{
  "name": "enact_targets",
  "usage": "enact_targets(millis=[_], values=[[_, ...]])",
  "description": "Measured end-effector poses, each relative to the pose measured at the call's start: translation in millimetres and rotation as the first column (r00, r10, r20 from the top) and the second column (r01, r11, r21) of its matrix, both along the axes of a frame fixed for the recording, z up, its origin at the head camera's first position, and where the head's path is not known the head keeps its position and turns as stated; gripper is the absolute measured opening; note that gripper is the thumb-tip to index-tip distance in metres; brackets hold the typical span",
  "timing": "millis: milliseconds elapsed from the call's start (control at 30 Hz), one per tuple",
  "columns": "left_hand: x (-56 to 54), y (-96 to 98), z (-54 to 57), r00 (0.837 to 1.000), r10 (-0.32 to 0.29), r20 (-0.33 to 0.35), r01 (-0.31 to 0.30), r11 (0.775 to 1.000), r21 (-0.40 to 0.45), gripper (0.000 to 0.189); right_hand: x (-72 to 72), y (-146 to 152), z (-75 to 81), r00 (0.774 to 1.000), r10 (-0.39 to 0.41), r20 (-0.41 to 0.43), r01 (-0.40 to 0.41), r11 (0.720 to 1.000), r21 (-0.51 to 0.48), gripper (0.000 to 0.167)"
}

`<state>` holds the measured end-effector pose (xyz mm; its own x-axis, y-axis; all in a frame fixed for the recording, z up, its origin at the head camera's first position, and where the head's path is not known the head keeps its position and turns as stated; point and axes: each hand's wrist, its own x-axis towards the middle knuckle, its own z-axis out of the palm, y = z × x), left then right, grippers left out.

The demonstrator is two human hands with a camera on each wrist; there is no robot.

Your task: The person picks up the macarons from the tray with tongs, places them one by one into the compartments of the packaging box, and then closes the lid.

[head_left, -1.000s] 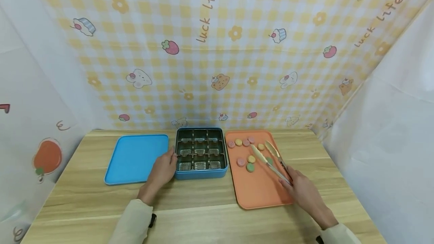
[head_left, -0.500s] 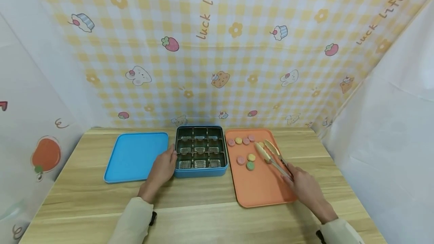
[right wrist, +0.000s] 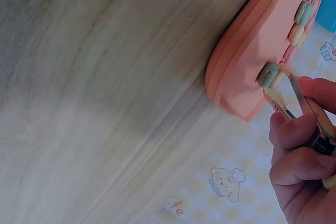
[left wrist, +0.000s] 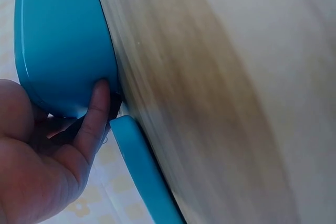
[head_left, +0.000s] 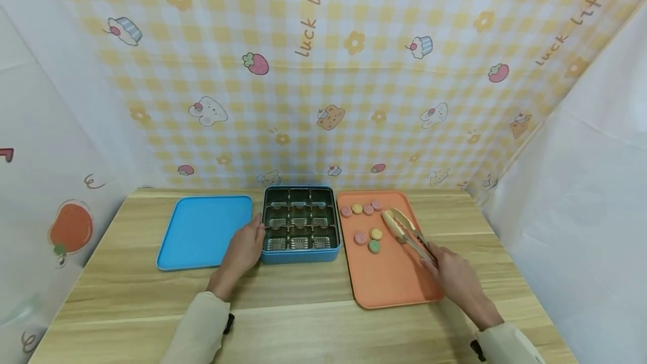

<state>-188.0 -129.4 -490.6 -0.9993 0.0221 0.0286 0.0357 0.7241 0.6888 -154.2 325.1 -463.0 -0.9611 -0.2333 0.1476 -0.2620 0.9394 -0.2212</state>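
Tongs [head_left: 398, 233], pinched by the right hand [head_left: 457, 280], reached close beside a green macaron [right wrist: 269, 74] on the orange tray [head_left: 389, 281], while the left hand [head_left: 244, 247], one finger straight, touched the side of the blue box [head_left: 301, 258] on the bench [head_left: 288, 324].

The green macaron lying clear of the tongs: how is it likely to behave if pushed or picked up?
The green macaron would probably slide rather than roll, since it lies flat on the smooth-looking orange tray. It is likely light, being small beside the right hand. Its rounded edge might slip from the tongs if gripped off-center.
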Motion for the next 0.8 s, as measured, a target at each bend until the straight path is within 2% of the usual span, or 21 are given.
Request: enact_targets(millis=[67, 233, 400, 667, 800], values=[[-0.4, 0.3, 0.1, 1.000, -0.003, -0.001, 0.003, 1.000, -0.001, 0.049, -0.2, -2, 1.2, 1.000, 0.002, -0.017, -0.002, 1.000, 0.001, 0.024], [-0.5, 1.0, 2.0, 1.000, 0.003, 0.004, -0.003, 1.000, -0.010, 0.049, -2.9, -10, 7.0, 0.998, 0.006, -0.055, -0.006, 1.000, -0.004, 0.042], [0.7, 1.2, 4.5, 1.000, 0.002, 0.007, -0.002, 1.000, -0.006, 0.049, -10.9, -26, 14.4, 0.999, 0.014, -0.048, -0.015, 1.000, -0.028, 0.038], [0.8, 1.2, 2.8, 1.000, -0.006, -0.024, 0.006, 1.000, 0.021, 0.040, -23.8, -55, 22.8, 0.995, 0.075, -0.064, -0.080, 0.993, -0.081, 0.022], [0.8, 0.8, 1.8, 1.000, -0.016, -0.016, 0.016, 0.999, 0.031, 0.041, -29.7, -71, 27.4, 0.992, 0.112, -0.063, -0.118, 0.988, -0.096, 0.019]])
